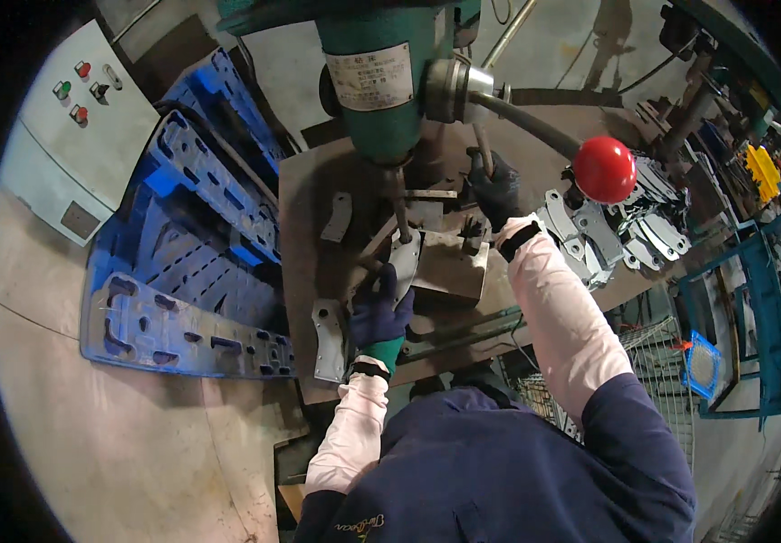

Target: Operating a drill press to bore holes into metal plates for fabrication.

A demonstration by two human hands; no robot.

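A green drill press stands in front of me, its drill bit reaching down to a curved grey metal plate. My left hand, in a dark blue glove, has its fingers closed on the near end of that plate. The plate lies against a steel block fixture. In a black glove, my right hand is wrapped round a feed lever of the press. Another lever ends in a red ball knob, right of that hand. Glove and fixture partly hide the plate.
Loose plates lie on the worktable at the left, one far and one near. Many more form a pile at the right. Blue pallets and a control box stand left; a wire basket is lower right.
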